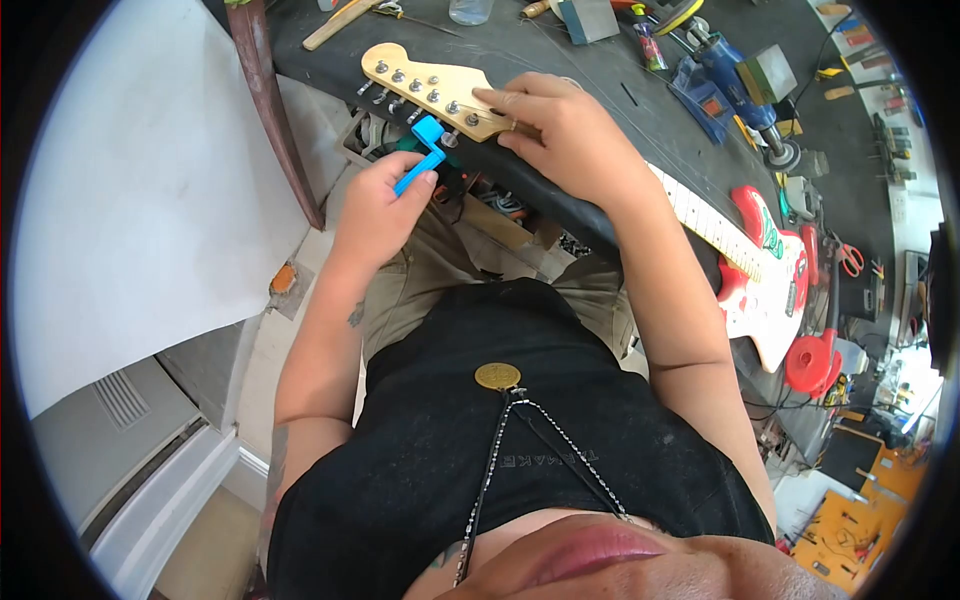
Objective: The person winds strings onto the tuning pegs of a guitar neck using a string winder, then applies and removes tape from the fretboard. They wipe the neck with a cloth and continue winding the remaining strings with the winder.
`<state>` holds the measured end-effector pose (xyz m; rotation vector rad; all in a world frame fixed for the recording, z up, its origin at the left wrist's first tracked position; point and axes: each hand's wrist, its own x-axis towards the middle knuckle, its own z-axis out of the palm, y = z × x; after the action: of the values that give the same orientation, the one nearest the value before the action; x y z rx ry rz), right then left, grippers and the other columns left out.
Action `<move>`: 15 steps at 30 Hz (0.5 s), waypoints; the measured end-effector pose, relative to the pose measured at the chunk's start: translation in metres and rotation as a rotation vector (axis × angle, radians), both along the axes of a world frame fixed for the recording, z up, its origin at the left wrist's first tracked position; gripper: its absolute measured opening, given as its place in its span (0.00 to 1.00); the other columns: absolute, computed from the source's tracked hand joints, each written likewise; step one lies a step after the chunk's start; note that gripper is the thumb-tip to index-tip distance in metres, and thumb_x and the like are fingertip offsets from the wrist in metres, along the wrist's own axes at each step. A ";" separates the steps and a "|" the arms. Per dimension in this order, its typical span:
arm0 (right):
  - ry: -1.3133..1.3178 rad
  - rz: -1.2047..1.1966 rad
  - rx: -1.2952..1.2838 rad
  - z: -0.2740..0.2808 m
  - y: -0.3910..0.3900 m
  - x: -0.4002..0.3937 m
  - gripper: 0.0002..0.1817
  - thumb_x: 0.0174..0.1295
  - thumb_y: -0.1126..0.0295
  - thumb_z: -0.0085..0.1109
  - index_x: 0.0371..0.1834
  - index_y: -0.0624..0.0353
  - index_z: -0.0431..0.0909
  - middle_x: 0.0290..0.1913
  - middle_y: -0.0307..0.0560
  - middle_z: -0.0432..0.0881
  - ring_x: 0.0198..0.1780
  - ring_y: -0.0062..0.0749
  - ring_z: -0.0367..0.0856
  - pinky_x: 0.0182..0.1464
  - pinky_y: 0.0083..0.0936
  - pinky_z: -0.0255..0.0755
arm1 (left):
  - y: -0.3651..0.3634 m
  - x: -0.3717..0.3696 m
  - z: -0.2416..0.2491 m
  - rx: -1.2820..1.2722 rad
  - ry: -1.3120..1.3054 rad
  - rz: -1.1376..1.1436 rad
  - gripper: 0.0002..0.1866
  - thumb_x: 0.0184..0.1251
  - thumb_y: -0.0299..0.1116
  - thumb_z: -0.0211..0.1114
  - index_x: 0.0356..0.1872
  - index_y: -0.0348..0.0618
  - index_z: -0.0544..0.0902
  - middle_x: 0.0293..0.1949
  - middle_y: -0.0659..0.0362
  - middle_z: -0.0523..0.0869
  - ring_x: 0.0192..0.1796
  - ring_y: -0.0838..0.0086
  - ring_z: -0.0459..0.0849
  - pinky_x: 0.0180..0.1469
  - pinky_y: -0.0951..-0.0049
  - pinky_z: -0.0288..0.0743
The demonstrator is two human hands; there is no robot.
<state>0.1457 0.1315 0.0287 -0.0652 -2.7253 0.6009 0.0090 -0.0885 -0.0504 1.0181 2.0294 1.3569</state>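
Observation:
A red and white electric guitar (775,290) lies across the dark bench. Its pale wooden headstock (425,85), with a row of metal tuning pegs, points to the upper left. My left hand (385,205) is closed round the handle of a blue string winder (428,145). The winder's head sits at the pegs along the near edge of the headstock. My right hand (580,135) is wrapped over the neck where it meets the headstock, index finger on the headstock face and thumb on the near side. Part of the fretboard (705,218) is hidden under my right forearm.
Behind the neck stand a sanding block (588,20), a blue power tool (730,75) and a small bottle (648,45). A red coiled tool (815,362) and red scissors (850,260) lie beyond the guitar body. An open drawer (490,215) of tools sits below the bench edge.

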 end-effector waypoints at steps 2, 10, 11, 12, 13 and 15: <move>-0.011 -0.058 -0.104 0.013 -0.002 0.016 0.27 0.64 0.77 0.71 0.68 0.53 0.86 0.50 0.50 0.87 0.51 0.46 0.87 0.58 0.39 0.79 | -0.002 -0.004 -0.008 0.040 0.015 0.032 0.13 0.79 0.36 0.68 0.53 0.36 0.88 0.34 0.55 0.89 0.37 0.74 0.85 0.43 0.69 0.78; 0.088 -0.544 -0.079 0.047 0.046 0.185 0.11 0.64 0.80 0.71 0.48 0.65 0.87 0.49 0.47 0.90 0.55 0.34 0.88 0.63 0.31 0.78 | -0.007 -0.012 -0.001 0.009 0.052 -0.029 0.16 0.79 0.34 0.68 0.59 0.35 0.87 0.42 0.55 0.91 0.44 0.77 0.85 0.51 0.71 0.78; 0.101 -0.649 -0.106 0.051 0.058 0.213 0.09 0.67 0.77 0.71 0.48 0.66 0.86 0.46 0.45 0.90 0.52 0.30 0.88 0.61 0.29 0.79 | -0.004 -0.011 -0.003 0.043 0.082 -0.032 0.17 0.80 0.34 0.67 0.61 0.35 0.86 0.45 0.55 0.92 0.46 0.76 0.85 0.54 0.71 0.79; 0.143 -0.754 -0.053 0.051 0.073 0.245 0.08 0.69 0.75 0.71 0.48 0.66 0.86 0.44 0.44 0.90 0.50 0.28 0.88 0.59 0.28 0.79 | -0.005 -0.015 -0.009 0.005 0.045 -0.050 0.18 0.81 0.33 0.67 0.64 0.34 0.85 0.48 0.56 0.92 0.49 0.75 0.85 0.56 0.71 0.78; 0.182 -0.873 0.009 0.050 0.086 0.281 0.08 0.70 0.73 0.70 0.48 0.66 0.86 0.42 0.43 0.90 0.47 0.27 0.87 0.57 0.27 0.79 | -0.008 -0.021 -0.016 -0.033 0.009 -0.084 0.19 0.81 0.32 0.66 0.66 0.33 0.84 0.51 0.56 0.92 0.51 0.74 0.85 0.58 0.71 0.78; 0.231 -1.107 0.075 0.050 0.106 0.353 0.10 0.72 0.69 0.70 0.48 0.65 0.86 0.39 0.41 0.91 0.44 0.25 0.88 0.54 0.26 0.80 | -0.008 -0.025 -0.020 -0.009 0.050 -0.093 0.21 0.82 0.32 0.66 0.68 0.31 0.83 0.53 0.58 0.90 0.52 0.72 0.85 0.60 0.71 0.78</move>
<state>0.4992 0.2378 0.0785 -1.2713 -2.0259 0.1442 -0.0158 -0.0965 -0.0704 1.1383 1.9963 1.2848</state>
